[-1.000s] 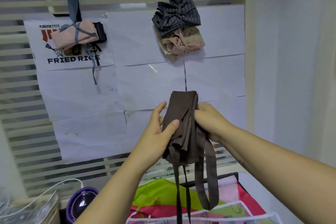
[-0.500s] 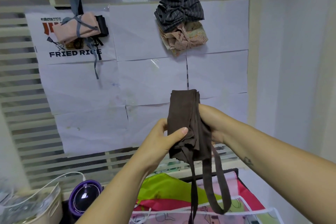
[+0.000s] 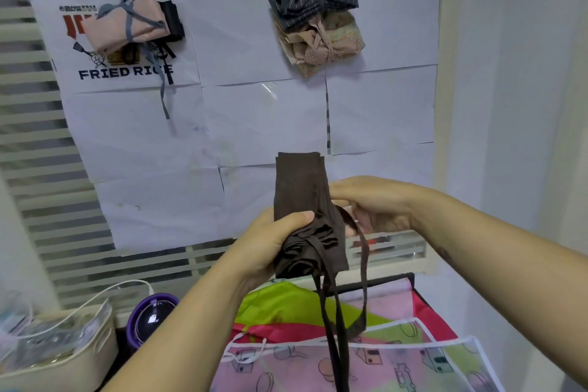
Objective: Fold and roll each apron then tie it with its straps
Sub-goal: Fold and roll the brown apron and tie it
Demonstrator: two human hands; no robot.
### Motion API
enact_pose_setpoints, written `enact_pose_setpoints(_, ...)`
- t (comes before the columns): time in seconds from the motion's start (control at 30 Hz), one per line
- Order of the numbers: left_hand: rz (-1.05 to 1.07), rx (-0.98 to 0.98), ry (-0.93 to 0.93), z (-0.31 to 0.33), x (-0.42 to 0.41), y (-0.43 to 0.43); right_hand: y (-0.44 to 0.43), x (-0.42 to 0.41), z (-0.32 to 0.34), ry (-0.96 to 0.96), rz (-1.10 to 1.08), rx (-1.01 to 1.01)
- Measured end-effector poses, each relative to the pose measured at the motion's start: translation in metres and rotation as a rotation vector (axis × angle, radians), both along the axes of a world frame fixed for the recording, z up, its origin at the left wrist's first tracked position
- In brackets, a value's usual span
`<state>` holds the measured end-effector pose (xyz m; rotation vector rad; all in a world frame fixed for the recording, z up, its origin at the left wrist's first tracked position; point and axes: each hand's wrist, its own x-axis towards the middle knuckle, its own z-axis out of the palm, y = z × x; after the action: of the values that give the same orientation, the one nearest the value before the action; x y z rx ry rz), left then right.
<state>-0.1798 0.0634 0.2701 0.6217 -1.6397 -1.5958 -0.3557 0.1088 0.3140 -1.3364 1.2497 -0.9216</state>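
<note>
Left hand (image 3: 270, 245) gripping upright brown apron roll (image 3: 302, 200), right hand (image 3: 372, 204) pinching its strap (image 3: 359, 232), forearms raised.

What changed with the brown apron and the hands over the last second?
The right hand slid rightward off the brown apron and now holds one strap, drawn sideways. The left hand still grips its lower part; other straps still hang down.

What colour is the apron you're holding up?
Dark brown, plain with no pattern. The brown apron shows clearly in the head view.
</note>
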Motion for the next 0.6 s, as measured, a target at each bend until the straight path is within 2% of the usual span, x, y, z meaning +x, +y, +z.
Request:
enact_pose_setpoints(0.13, 0.085, 0.152, 0.061, -0.007, 0.007, -0.009, -0.001, -0.009, -0.030, 0.024, 0.077, 0.071)
enact_pose_setpoints(0.2, 0.094, 0.264, 0.085, -0.011, 0.011, -0.013, -0.003, -0.008, -0.042, -0.064, 0.105, 0.076)
enact_pose_setpoints(0.27, 0.079, 0.369, 0.106, -0.015, 0.017, -0.016, -0.006, -0.015, -0.043, -0.334, 0.075, 0.105)
enact_pose_setpoints(0.37, 0.066, 0.459, 0.116, -0.020, 0.025, -0.022, -0.012, -0.035, -0.038, -0.818, -0.225, 0.012)
enact_pose_setpoints(0.47, 0.049, 0.471, 0.091, -0.028, 0.031, -0.026, -0.020, -0.052, -0.037, -1.136, -0.507, -0.162)
enact_pose_setpoints(0.53, 0.025, 0.455, 0.059, -0.034, 0.033, -0.027, -0.029, -0.060, -0.047, -1.156, -0.626, -0.195)
enact_pose_setpoints(0.6, -0.015, 0.446, 0.031, -0.037, 0.032, -0.024, -0.037, -0.063, -0.063, -0.974, -0.680, -0.214)
